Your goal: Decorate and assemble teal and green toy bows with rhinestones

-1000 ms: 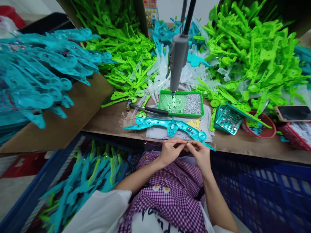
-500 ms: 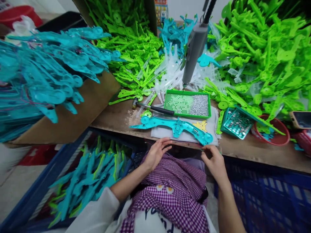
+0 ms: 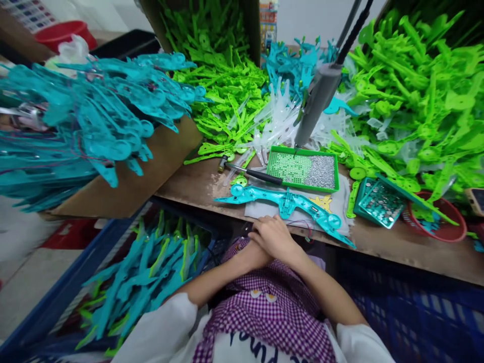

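Observation:
My right hand (image 3: pixel 275 236) lies across my left hand (image 3: pixel 247 259) at the near edge of the table, just above my lap. The right hand's fingers are curled down over the left, and what they hold is hidden. Only the left hand's wrist and heel show. Right in front of the hands a long teal plastic toy part (image 3: pixel 287 203) rests on a white cloth (image 3: pixel 260 210), with thin red wires trailing from it towards my hands.
A green tray of screws (image 3: pixel 304 169) sits behind the part, with a hanging grey electric screwdriver (image 3: pixel 315 108) above it and a small hammer (image 3: pixel 249 171) beside it. Green parts (image 3: pixel 416 91) are heaped behind; a teal tray of button cells (image 3: pixel 380 201) and a red basket (image 3: pixel 442 222) stand at right. A cardboard box (image 3: pixel 132 176) and blue crate (image 3: pixel 143 267) hold teal parts at left.
My hands were together pinching a thin wire, then drew apart, and now the right hand has crossed over onto the left. The view has shifted left.

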A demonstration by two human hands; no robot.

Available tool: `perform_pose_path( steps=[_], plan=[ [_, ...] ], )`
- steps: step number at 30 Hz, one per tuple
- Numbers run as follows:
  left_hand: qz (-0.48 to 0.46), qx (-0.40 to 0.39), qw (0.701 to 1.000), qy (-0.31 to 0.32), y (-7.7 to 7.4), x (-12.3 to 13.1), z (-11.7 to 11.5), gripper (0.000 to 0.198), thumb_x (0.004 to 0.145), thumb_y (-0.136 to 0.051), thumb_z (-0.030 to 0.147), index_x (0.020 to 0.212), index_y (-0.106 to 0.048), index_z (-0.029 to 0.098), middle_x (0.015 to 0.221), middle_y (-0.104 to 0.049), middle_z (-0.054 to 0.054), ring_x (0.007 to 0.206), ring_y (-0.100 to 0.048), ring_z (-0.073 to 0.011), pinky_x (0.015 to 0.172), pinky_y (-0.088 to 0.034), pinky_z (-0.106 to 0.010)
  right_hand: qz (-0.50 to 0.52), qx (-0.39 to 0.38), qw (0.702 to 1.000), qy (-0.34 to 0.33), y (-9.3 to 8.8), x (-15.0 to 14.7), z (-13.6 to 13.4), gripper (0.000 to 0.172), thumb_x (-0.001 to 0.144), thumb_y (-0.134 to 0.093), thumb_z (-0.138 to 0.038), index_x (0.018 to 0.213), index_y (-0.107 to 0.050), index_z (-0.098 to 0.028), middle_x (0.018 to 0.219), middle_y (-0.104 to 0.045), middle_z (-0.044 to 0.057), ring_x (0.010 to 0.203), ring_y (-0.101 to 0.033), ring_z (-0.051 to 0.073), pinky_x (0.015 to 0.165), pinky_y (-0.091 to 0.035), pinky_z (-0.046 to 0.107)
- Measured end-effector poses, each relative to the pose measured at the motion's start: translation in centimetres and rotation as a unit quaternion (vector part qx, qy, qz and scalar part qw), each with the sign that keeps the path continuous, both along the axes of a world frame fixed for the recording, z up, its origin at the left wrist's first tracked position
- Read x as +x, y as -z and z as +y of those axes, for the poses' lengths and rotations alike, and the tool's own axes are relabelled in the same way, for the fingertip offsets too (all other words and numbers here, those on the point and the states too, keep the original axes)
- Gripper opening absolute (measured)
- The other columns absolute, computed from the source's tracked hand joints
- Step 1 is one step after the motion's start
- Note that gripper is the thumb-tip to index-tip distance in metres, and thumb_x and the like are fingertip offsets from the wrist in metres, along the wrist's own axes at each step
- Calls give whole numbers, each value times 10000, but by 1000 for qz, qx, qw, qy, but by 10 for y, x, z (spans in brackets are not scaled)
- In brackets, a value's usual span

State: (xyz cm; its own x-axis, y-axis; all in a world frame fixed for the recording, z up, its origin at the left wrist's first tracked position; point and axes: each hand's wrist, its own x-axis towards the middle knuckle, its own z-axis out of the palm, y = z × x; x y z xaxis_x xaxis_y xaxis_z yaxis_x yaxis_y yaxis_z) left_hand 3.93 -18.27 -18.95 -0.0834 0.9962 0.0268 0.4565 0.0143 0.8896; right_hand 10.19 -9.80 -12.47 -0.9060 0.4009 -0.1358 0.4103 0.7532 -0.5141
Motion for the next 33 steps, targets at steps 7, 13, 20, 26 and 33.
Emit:
perform_pose_path(
  steps=[7,13,20,26,33],
  plan=[
    [86,43,990,98,-11,0,-4,344,912,-487,205,1227,-625,215,1345,-559,-131,1257,-518,-258,1043,-439,-423,353,-263,856,270,-1,53,17,210,926,-511,-363,809,-603,-214,754,-613,-1,738,-579,144,717,-449,276],
    [-4,9,996,92,-20,8,-18,253,910,-543,268,1115,-685,224,1127,-691,-94,1044,-653,-210,951,-507,-361,376,-271,818,339,17,74,27,206,868,-590,-389,780,-638,-209,709,-583,-10,696,-545,139,692,-444,281],
    [-411,-92,889,-183,-38,-2,12,571,776,-711,421,1259,-509,194,1067,-649,-92,718,-655,-129,563,-512,-214,349,-291,842,292,28,104,18,176,853,-612,-371,800,-673,-214,757,-629,13,681,-553,145,661,-461,292],
    [-542,-139,815,-152,-43,15,34,390,666,-816,353,920,-633,120,728,-634,-14,547,-553,-50,471,-402,-142,335,-276,858,275,30,109,3,118,827,-647,-334,805,-671,-221,817,-654,25,802,-600,173,778,-476,325],
    [-530,-144,813,-193,-34,25,34,272,629,-786,300,740,-586,153,581,-559,36,522,-533,-65,477,-387,-164,472,-173,692,518,30,89,-4,139,866,-573,-345,856,-589,-208,826,-586,11,779,-557,147,748,-453,276]
  ],
)
